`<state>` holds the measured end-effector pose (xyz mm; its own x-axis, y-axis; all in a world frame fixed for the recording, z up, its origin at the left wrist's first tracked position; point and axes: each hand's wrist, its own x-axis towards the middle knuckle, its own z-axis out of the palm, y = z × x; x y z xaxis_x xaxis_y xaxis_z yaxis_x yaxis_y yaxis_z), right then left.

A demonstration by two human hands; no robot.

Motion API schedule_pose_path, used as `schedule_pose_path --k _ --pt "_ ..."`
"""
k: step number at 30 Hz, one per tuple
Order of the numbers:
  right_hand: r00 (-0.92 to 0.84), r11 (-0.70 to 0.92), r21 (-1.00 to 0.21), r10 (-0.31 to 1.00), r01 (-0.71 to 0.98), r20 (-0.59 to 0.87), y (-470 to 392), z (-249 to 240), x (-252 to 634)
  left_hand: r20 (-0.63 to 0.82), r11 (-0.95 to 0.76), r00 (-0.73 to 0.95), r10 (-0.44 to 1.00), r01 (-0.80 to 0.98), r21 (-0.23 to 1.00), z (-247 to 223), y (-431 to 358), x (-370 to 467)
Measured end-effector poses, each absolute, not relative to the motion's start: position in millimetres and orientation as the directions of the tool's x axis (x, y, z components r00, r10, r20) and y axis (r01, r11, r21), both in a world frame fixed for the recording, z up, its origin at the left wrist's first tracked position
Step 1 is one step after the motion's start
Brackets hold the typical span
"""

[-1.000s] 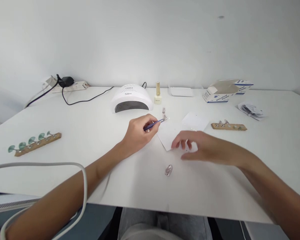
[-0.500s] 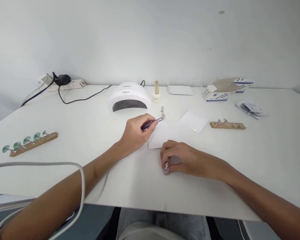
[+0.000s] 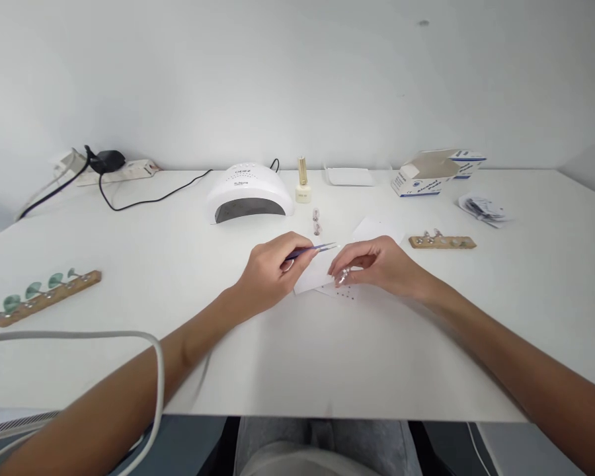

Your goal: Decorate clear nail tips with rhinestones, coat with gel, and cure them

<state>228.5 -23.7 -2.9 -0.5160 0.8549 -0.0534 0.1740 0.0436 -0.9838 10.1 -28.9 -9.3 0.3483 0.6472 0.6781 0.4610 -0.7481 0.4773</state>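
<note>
My left hand (image 3: 272,271) pinches blue tweezers (image 3: 307,252), their tips pointing right over a white paper (image 3: 313,272). Just right of the tips, my right hand (image 3: 374,264) has its fingers closed around a small clear, shiny piece (image 3: 343,276). Below that piece, several tiny dark dots show on another white sheet (image 3: 346,291). Behind the tweezers, two small clear pieces (image 3: 316,223) lie on the table. A further white paper (image 3: 377,229) is partly hidden behind my right hand.
A white lamp (image 3: 250,192) and a gold-capped bottle (image 3: 303,185) stand at the back. Wooden strips lie left (image 3: 49,299) and right (image 3: 441,243). An opened box (image 3: 421,177) and packets (image 3: 483,209) are back right. A white cable (image 3: 79,336) crosses my left forearm.
My right hand has moved up and forward with the clear piece, close to the tweezers. The tweezers have come away from the two small clear pieces. A dotted sheet now shows below my right hand.
</note>
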Motion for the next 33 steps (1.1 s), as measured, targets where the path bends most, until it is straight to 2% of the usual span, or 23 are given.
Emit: schedule_pose_path --k 5,13,33 --pt "-0.532 0.037 -0.998 0.847 0.053 0.003 -12 -20 234 0.711 -0.831 0.444 0.545 0.397 0.389 -19 -26 10" --pt "-0.553 0.019 -0.997 0.833 0.077 -0.027 -7 -22 238 0.740 -0.880 0.504 0.445 0.397 0.259 -31 -21 8" --pt "-0.548 0.012 -0.998 0.836 0.053 -0.019 -8 -21 238 0.780 -0.897 0.495 0.384 0.399 0.189 -32 -20 9"
